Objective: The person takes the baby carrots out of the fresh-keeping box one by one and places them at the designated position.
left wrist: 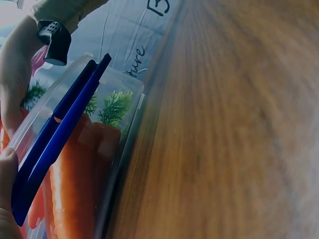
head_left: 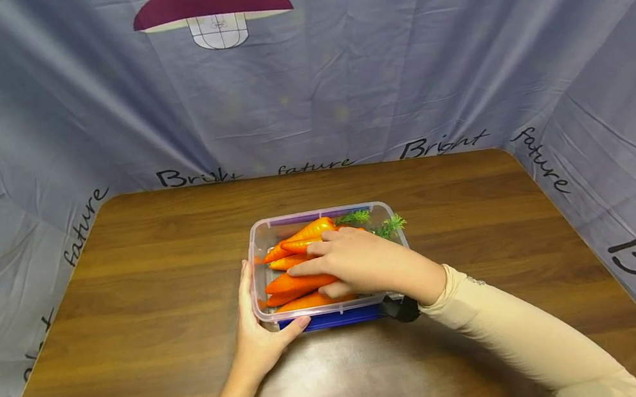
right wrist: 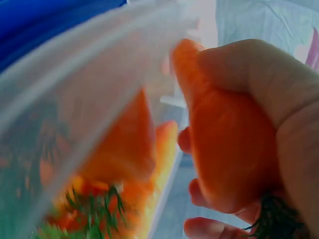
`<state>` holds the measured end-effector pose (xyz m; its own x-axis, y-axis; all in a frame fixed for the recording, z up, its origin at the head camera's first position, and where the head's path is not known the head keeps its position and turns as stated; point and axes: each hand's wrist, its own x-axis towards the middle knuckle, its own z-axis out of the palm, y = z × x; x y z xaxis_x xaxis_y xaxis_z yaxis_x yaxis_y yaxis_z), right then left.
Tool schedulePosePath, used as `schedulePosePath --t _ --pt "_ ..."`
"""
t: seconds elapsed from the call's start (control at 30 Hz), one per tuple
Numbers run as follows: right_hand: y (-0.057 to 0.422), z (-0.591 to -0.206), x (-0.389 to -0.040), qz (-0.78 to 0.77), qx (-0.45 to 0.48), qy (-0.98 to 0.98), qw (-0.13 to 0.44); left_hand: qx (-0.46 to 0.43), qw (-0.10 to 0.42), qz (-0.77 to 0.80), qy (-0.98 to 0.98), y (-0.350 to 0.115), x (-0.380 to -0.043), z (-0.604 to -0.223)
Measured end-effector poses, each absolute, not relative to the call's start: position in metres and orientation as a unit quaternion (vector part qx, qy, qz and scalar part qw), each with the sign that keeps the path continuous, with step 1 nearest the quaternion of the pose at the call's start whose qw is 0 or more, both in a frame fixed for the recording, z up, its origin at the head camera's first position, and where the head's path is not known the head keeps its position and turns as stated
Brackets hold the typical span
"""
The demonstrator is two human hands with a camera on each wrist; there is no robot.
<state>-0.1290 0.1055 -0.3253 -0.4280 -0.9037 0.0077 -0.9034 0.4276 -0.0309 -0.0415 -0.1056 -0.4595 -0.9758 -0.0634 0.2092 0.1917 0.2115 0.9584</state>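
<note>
The right hand (head_left: 368, 259) pinches a carrot (right wrist: 232, 149) in or just above the container (head_left: 335, 309) (which, I cannot tell), inside the worktop (head_left: 157, 273)'s far edge. The left hand (head_left: 260, 347) grips its near left corner. The carrot seems light, firm, slippery; best held around its thick part.

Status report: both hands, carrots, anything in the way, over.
Right hand grips one carrot. Left hand holds container corner. More carrots inside, top open, nothing visibly blocking.

Orange carrots (head_left: 298, 283), green fronds (head_left: 392, 224), blue latches (head_left: 333, 320), brown wood-grained table (head_left: 176, 291), black-lettered grey-blue curtain (head_left: 329, 87)
</note>
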Motion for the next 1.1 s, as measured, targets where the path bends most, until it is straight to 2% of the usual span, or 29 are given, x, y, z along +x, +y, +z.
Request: schedulePosePath --t 0.2,0.47,0.77,0.9,1.1 --pt "0.125 -0.317 -0.125 -0.036 -0.494 0.868 -0.023 -0.024 0.1 -0.632 -0.768 -0.104 -0.039 -0.458" --pt "0.169 -0.295 -0.116 -0.07 -0.354 0.931 -0.057 -0.041 0.135 -0.643 -0.753 -0.1 -0.04 -0.463" --pt "0.236 -0.29 -0.126 -0.071 -0.17 0.983 -0.015 -0.057 0.149 -0.652 -0.741 -0.1 -0.04 -0.465" --pt "0.258 -0.307 -0.137 -0.063 -0.119 0.991 0.024 -0.064 0.155 -0.647 -0.743 -0.1 -0.042 -0.467" --pt "0.275 -0.343 -0.153 -0.052 -0.1 0.991 0.074 -0.071 0.159 -0.641 -0.748 -0.099 -0.045 -0.468"
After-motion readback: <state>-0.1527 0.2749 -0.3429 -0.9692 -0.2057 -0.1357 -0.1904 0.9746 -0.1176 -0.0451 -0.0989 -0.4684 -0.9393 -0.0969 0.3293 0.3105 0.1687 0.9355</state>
